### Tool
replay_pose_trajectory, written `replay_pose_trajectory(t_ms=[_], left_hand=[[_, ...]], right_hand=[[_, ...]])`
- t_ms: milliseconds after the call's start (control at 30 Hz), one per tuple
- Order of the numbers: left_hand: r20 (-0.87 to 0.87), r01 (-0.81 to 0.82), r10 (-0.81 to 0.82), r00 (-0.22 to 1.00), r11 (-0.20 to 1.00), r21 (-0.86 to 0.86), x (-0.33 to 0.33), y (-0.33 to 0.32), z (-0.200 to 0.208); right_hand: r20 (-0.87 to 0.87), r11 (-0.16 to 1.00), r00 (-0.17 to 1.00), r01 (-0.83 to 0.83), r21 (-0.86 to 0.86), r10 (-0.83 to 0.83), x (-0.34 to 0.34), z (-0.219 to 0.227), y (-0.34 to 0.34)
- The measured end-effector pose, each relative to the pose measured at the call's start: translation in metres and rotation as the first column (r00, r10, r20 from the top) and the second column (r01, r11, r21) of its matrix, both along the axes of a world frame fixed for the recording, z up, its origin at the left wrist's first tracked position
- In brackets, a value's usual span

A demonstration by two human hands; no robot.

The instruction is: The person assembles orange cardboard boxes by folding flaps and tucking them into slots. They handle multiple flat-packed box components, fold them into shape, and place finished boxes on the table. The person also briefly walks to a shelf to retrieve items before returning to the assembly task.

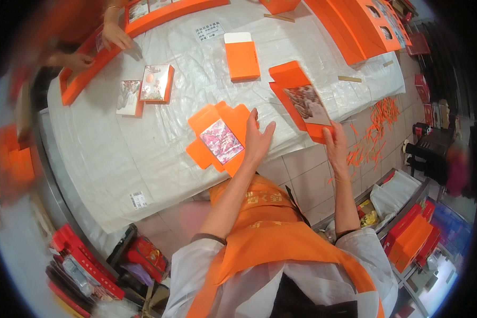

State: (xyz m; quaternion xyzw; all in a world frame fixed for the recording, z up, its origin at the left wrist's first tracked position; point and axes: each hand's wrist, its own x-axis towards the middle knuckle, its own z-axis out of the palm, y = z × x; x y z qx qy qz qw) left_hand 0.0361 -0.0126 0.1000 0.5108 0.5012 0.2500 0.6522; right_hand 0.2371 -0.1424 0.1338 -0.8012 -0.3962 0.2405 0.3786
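My right hand (336, 144) pinches the lower edge of a partly folded orange carton (307, 107), which has a picture panel and raised flaps. It is held above the table's near right side. My left hand (259, 140) is open with fingers stretched, beside a flat orange carton blank (222, 141) with a pink and white floral panel. That blank lies unfolded near the table's front edge, partly behind my left hand and forearm. Farther back stands an orange box (242, 60) with a white flap at its top.
Two small picture boxes (157, 83) lie left of centre on the plastic-covered table (159, 143). At the far left, another person's hands (115, 36) hold a long orange tray (91, 72). A large orange display box (349, 29) stands back right. Orange strips (373, 130) litter the floor.
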Motion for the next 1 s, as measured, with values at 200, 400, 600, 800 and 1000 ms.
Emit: replay_pose_trajectory(t_ms=[200, 400, 600, 800, 1000], left_hand=[[-0.088, -0.078, 0.076, 0.993, 0.997, -0.019, -0.021, -0.019, -0.032], [-0.359, 0.179, 0.111, 0.927, 0.709, 0.682, -0.054, -0.026, 0.014], [-0.627, 0.759, -0.447, 0.638, 0.503, 0.414, -0.08, -0.021, 0.071], [-0.495, 0.676, -0.524, 0.693, 0.711, 0.194, -0.142, -0.01, 0.04], [-0.476, 0.51, -0.451, 0.755, 0.86, -0.008, -0.167, 0.064, -0.027]], right_hand=[[0.39, 0.945, 0.878, -0.177, -0.274, 0.278, -0.016, -0.036, 0.033], [0.344, 0.848, 0.789, -0.392, -0.355, 0.509, -0.013, 0.023, 0.044], [0.263, 0.38, 0.277, -0.737, -0.56, 0.924, -0.055, 0.098, 0.055], [-0.218, 0.567, 0.635, -0.766, -0.304, 0.741, -0.072, 0.066, 0.108], [-0.594, 0.749, 0.714, -0.608, -0.264, 0.371, -0.088, -0.047, 0.169]])
